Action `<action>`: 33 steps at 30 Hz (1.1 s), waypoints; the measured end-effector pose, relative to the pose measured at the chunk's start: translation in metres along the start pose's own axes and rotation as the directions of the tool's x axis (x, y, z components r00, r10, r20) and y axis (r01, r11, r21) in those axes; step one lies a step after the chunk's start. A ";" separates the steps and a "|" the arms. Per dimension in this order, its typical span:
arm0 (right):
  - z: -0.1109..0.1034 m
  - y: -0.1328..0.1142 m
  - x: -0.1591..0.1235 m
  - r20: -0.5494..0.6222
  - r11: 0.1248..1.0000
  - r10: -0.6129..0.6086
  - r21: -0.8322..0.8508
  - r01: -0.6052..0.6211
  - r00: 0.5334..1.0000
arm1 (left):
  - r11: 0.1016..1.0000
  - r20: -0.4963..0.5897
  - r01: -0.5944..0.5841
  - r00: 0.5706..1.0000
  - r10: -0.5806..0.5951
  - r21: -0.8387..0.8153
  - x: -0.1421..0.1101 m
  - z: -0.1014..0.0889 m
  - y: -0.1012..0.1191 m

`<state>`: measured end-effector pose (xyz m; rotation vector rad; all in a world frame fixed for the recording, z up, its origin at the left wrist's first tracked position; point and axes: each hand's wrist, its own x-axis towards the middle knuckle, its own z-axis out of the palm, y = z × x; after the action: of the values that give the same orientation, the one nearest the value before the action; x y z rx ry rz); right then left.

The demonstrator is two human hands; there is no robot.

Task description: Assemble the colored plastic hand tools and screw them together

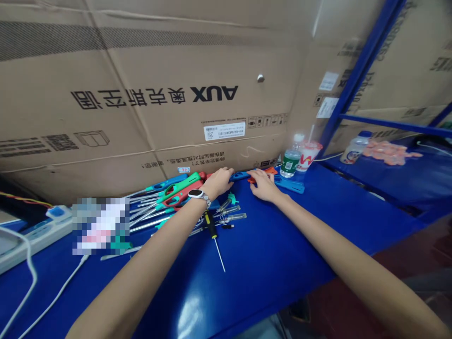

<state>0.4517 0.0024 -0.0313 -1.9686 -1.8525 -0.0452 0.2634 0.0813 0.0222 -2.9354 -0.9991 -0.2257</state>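
At the back of the blue table, my left hand (218, 183) has its fingers curled around the near end of a blue lighter handle (240, 176), partly hidden by the hand. Bent over an orange lighter handle (271, 170) is my right hand (264, 186), close to the blue one's other end. Another blue lighter handle (290, 184) lies just right of it. Left of my hands is a pile of long-nosed lighters, with a green handle (181, 184) and a red handle (183, 194) on top. A yellow-black screwdriver (211, 226) lies nearer me, beside small clear-bodied parts (236, 216).
A large cardboard box (158, 127) stands behind the table (254, 263). To the right are a water bottle (291, 160), a red-white cup (309, 157) and a blue rack post (360, 70). A power strip (38, 238) and white cables (67, 285) lie on the left.
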 end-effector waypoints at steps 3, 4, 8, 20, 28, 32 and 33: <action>0.004 0.002 0.010 0.043 1.000 0.008 0.009 -0.009 0.999 | 0.999 0.053 0.024 0.998 -0.026 0.040 0.022 0.012 0.006; 0.005 0.003 0.013 0.054 1.000 0.007 0.014 -0.008 0.999 | 0.998 0.065 0.033 0.997 -0.036 0.054 0.027 0.016 0.007; 0.007 0.006 0.016 0.032 0.999 -0.012 0.046 0.011 0.999 | 0.994 0.073 0.059 0.995 -0.066 0.096 0.033 0.020 0.008; -0.014 -0.054 -0.024 -0.225 0.888 -0.312 0.276 0.368 0.923 | 0.998 -0.171 -0.007 0.985 0.018 0.063 -0.106 -0.042 -0.008; -0.005 -0.137 -0.090 -0.030 0.734 -0.600 0.376 0.565 0.799 | 0.994 -0.286 0.007 0.958 -0.038 -0.111 -0.264 -0.008 -0.025; 0.002 -0.159 -0.108 0.107 0.727 -0.639 0.409 0.552 0.762 | 0.988 -0.236 0.044 0.969 -0.078 -0.146 -0.304 -0.001 -0.022; 0.004 -0.161 -0.110 0.125 0.734 -0.633 0.410 0.541 0.764 | 0.989 -0.232 0.050 0.969 -0.081 -0.136 -0.309 0.000 -0.022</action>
<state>0.2845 -0.0982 -0.0228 -1.1139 -2.3982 0.3477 0.0081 -0.0875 -0.0235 -2.8961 -1.0836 -0.6502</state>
